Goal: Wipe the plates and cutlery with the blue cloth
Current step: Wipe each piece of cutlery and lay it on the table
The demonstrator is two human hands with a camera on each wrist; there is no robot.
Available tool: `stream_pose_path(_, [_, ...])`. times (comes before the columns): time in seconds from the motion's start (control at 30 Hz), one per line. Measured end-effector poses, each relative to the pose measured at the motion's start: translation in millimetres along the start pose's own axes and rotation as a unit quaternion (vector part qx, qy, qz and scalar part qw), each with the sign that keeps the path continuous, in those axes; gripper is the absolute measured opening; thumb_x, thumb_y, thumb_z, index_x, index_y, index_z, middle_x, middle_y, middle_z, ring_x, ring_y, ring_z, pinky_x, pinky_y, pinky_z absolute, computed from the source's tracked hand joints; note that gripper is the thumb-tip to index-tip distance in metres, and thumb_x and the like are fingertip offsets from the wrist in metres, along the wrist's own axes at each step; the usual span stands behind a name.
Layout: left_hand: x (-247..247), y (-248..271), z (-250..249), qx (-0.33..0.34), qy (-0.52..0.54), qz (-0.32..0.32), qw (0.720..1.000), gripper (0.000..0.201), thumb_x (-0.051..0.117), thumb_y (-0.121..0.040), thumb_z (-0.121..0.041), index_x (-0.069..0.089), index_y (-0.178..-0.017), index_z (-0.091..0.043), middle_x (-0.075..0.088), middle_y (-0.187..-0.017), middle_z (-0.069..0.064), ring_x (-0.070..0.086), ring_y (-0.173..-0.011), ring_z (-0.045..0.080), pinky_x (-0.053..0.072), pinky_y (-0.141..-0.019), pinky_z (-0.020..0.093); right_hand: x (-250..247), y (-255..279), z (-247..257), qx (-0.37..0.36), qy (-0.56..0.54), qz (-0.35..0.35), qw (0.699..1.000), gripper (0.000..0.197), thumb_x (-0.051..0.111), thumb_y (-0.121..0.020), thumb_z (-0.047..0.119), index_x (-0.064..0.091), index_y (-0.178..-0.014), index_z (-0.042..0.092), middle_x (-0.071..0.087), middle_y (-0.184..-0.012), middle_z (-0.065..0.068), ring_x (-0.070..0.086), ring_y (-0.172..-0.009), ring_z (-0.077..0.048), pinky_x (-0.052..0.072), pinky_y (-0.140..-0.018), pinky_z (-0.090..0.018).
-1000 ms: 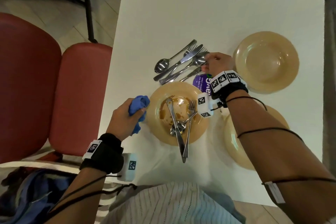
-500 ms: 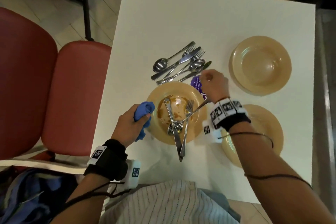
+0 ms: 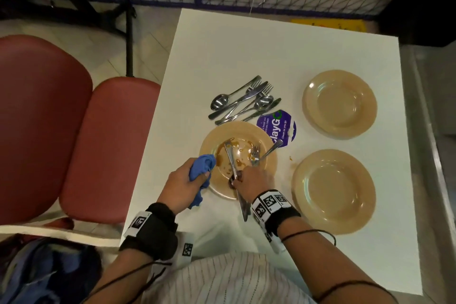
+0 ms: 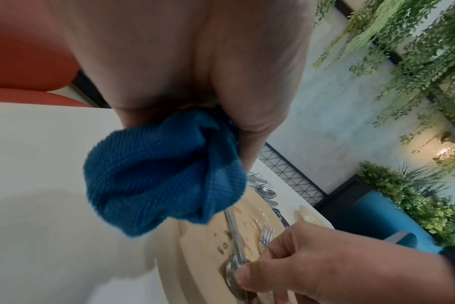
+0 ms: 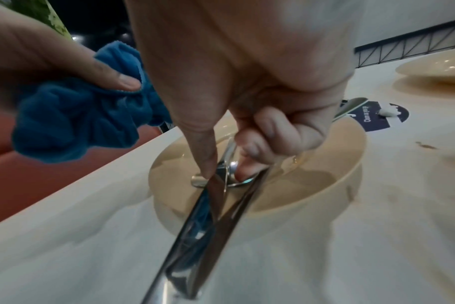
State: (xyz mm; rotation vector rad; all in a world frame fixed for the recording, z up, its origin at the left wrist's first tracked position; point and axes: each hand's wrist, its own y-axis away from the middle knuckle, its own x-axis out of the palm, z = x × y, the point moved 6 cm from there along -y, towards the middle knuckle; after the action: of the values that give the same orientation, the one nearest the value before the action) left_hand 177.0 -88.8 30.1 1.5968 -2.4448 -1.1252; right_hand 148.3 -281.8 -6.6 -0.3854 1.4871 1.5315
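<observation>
A tan plate (image 3: 265, 168) smeared with brown sauce lies near the table's front edge, with a knife (image 3: 230, 155), a fork (image 3: 255, 154) and a spoon (image 3: 270, 150) on it. My right hand (image 3: 238, 180) pinches the knife (image 5: 195, 226) and the fork handle together above the spoon bowl (image 5: 243, 182), thumb on one side and fingers on the other. My left hand (image 3: 197, 179) grips the bunched blue cloth (image 3: 201, 170) at the plate's left rim, and the cloth (image 4: 164, 181) hangs partly over that rim. Two clean tan plates (image 3: 339, 103) (image 3: 333, 190) lie on the right.
Several clean pieces of cutlery (image 3: 244, 103) lie piled behind the dirty plate. A round purple sticker (image 3: 276, 127) is on the white table (image 3: 246, 52). A small brown spot (image 3: 291, 157) marks the table. Red seats (image 3: 74, 131) stand to the left, a mesh fence behind.
My right hand left the clean cutlery pile, came back to the near side of the dirty plate and closed on the cutlery there. The left hand with the cloth moved up to the rim.
</observation>
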Motion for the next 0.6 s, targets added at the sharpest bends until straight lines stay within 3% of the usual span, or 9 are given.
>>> stream_pose_path(0.13, [5.8,6.2,5.5,0.009,-0.03,0.031,0.999,0.023,0.059,-0.098,-0.024,0.061,-0.121,-0.03,0.071,-0.094,-0.001,0.066,-0.084,0.016,0.05,-0.077,0.028,7.1,0.4,8.7,0.001,0.025,0.013,1.0,0.023,0.062,-0.09,0.041,0.067,-0.093,0.019,0.063,-0.101,-0.001,0.063,-0.096,-0.024,0.056,-0.084,-0.038])
stream_pose_path(0.27, [10.6,10.7,5.9,0.003,0.001,0.044,0.999,0.017,0.056,-0.099,-0.022,0.064,-0.113,-0.028,0.073,-0.092,0.002,0.067,-0.08,0.017,0.056,-0.085,0.039,10.9,1.9,8.6,0.012,-0.005,0.047,0.999,0.018,0.069,-0.085,0.031,0.062,-0.093,0.016,0.065,-0.095,-0.003,0.065,-0.094,-0.025,0.057,-0.083,-0.037])
stream_pose_path(0.33, [11.8,11.0,5.2,-0.011,0.028,0.043,0.999,0.016,0.055,-0.1,-0.018,0.064,-0.113,-0.024,0.074,-0.097,0.004,0.069,-0.088,0.019,0.055,-0.089,0.041,14.2,3.2,7.1,0.014,-0.056,0.074,0.996,0.02,0.068,-0.088,0.027,0.065,-0.099,0.011,0.068,-0.097,-0.005,0.066,-0.094,-0.026,0.057,-0.086,-0.039])
stream_pose_path(0.4, [14.6,11.4,3.4,-0.034,0.062,0.048,0.996,0.024,0.053,-0.101,-0.013,0.061,-0.122,-0.023,0.072,-0.112,0.004,0.068,-0.105,0.02,0.053,-0.096,0.036,15.2,5.9,3.3,0.018,-0.135,0.09,0.987,0.02,0.064,-0.092,0.026,0.066,-0.102,0.01,0.069,-0.1,-0.007,0.066,-0.095,-0.027,0.056,-0.088,-0.04])
stream_pose_path(0.5, [23.5,8.3,-2.1,-0.07,0.16,0.047,0.984,0.033,0.052,-0.099,-0.003,0.058,-0.125,-0.022,0.069,-0.123,0.01,0.065,-0.115,0.026,0.05,-0.101,0.037,7.3,14.1,-5.7,0.01,-0.255,0.071,0.964,0.01,0.058,-0.096,0.021,0.06,-0.088,0.016,0.064,-0.09,0.0,0.062,-0.091,-0.022,0.052,-0.08,-0.031])
stream_pose_path(0.6, [40.5,1.2,-11.9,-0.083,0.247,0.054,0.964,0.031,0.051,-0.102,-0.005,0.058,-0.131,-0.011,0.068,-0.125,0.02,0.064,-0.117,0.033,0.05,-0.1,0.043,-7.2,24.4,-8.8,-0.033,-0.316,0.043,0.947,0.016,0.057,-0.095,0.016,0.055,-0.08,0.018,0.058,-0.082,0.003,0.054,-0.079,-0.014,0.044,-0.071,-0.026])
